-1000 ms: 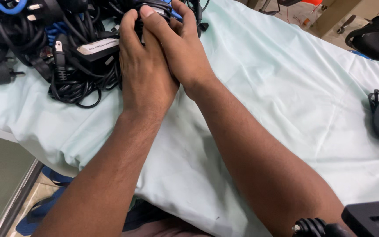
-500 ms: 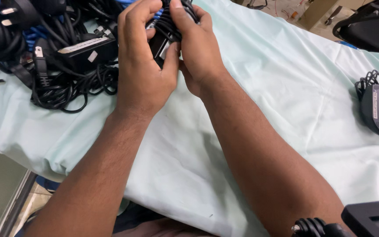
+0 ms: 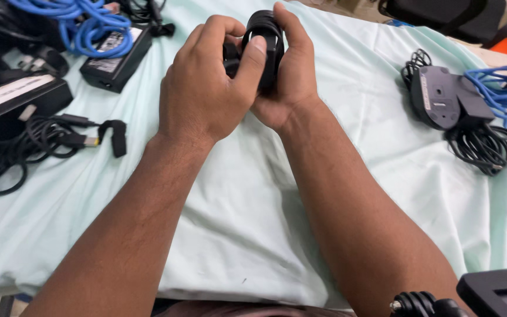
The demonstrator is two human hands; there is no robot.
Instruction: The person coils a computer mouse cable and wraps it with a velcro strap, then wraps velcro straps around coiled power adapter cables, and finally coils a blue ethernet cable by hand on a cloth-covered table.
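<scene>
Both hands are together, clamped on a small black adapter [image 3: 263, 44] held up over the far middle of the pale green cloth [image 3: 236, 229]. The left hand [image 3: 206, 88] wraps its left side with the thumb pressed on the front; the right hand [image 3: 291, 79] cups it from the right and beneath. It looks like hard, smooth plastic: stiff, fairly light, likely a bit slippery, so best gripped by its flat sides rather than by any cord. On the far left lies a black power brick [image 3: 115, 53] with a pale rectangular label, under a coil of blue cable [image 3: 83, 26]; nearer left another black brick [image 3: 16, 100] carries a long white label, beside tangled black cords [image 3: 30, 147]. On the right sits a dark grey box [image 3: 441, 97], a thin label strip on its left edge, by a black cord coil [image 3: 482, 147]
</scene>
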